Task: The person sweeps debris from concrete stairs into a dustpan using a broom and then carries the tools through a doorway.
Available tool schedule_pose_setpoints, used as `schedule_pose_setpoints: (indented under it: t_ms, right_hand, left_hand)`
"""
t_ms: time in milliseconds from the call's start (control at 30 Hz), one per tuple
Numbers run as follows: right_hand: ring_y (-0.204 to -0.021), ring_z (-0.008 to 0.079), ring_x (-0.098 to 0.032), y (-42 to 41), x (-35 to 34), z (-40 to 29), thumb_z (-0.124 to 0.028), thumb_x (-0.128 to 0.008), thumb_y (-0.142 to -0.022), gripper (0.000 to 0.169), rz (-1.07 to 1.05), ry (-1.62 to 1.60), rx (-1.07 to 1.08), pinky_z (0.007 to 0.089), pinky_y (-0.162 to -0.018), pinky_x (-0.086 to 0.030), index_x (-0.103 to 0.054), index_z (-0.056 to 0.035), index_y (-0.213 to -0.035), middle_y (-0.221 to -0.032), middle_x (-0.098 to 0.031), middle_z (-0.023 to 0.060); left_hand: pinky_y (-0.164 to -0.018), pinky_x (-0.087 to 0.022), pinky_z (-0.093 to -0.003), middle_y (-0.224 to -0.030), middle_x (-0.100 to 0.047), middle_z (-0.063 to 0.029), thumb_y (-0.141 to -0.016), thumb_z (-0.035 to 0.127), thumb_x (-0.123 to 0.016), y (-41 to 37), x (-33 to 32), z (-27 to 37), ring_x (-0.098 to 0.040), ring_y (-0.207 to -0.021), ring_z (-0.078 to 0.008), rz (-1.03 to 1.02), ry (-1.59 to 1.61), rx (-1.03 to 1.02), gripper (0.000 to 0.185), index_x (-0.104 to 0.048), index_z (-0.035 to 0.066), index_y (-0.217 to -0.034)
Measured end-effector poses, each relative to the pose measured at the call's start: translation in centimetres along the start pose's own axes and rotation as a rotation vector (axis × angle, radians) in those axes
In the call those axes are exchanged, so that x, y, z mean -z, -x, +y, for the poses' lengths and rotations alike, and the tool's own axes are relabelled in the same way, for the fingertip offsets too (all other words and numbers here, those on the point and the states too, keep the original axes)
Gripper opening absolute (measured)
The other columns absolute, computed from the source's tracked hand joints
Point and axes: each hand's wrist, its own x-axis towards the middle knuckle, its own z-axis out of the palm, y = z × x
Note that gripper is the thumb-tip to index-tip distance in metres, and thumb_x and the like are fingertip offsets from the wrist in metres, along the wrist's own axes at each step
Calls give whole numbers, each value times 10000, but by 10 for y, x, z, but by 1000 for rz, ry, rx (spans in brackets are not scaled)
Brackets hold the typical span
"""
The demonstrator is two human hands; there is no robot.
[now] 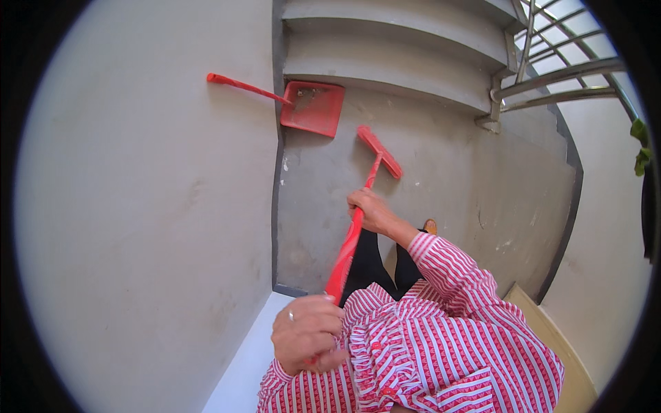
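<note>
Both of my hands grip the long red handle of a broom [347, 253]. My left hand [310, 330], with a ring on one finger, is wrapped around the handle's upper end close to my body. Farther down the shaft, my right hand [374, 210] is closed around it. The broom's red head [380, 152] is low over the grey floor, ahead of my feet; whether its bristles touch the floor I cannot tell. A red dustpan [315, 116] lies in the corner by the lowest step, with some debris in it. Its red handle [242, 86] leans toward the left wall.
Grey stair steps [387, 57] rise ahead, with a metal railing [560, 82] on their right. A plain wall [144, 170] borders the left side. Small white specks [284, 164] mark the floor near it. Green leaves [641, 147] show at the right edge.
</note>
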Motion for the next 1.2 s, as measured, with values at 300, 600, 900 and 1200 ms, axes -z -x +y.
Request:
schedule_pose_setpoints:
  t_ms: [300,600,900,1200]
  right_hand:
    - [-832,305,-559,-22,89,10,-74,-672,-684,206,248,306,-235,402,-733,-457,-541,-62,-843,-824,-523,95]
    - [-825,229,-635,14,96,17,-64,-517,-849,237,166,-533,-960,315,-660,-513,-572,-93,-1078,-905,-605,109]
    - [-673,255,-654,26,110,-37,-53,-526,-880,418,301,-920,-1463,341,-488,-538,-411,-194,-1256,-848,-540,91]
    - [-436,86,-361,104,88,-55,-72,-486,-912,535,72,-130,-1521,259,-364,-342,-345,-221,-1406,-612,-408,-14]
  left_hand:
    - [-925,-429,-358,-1166,-562,-142,-924,73,-453,-80,93,-187,-527,-1121,-249,205,198,407,244,-585,-9,-1112]
    - [-708,-508,-342,-1196,-481,-107,-796,198,-675,-145,205,-581,-536,-939,-201,713,-90,890,654,-352,-7,-1327]
    - [-787,-469,-421,-941,-594,-69,-751,222,-714,-212,207,-664,-565,-805,-213,941,250,1214,377,-547,20,-1021]
    - [-723,-438,-276,-792,-602,-28,-760,155,-727,-133,220,-645,-545,-758,-123,471,209,834,174,-602,45,-811]
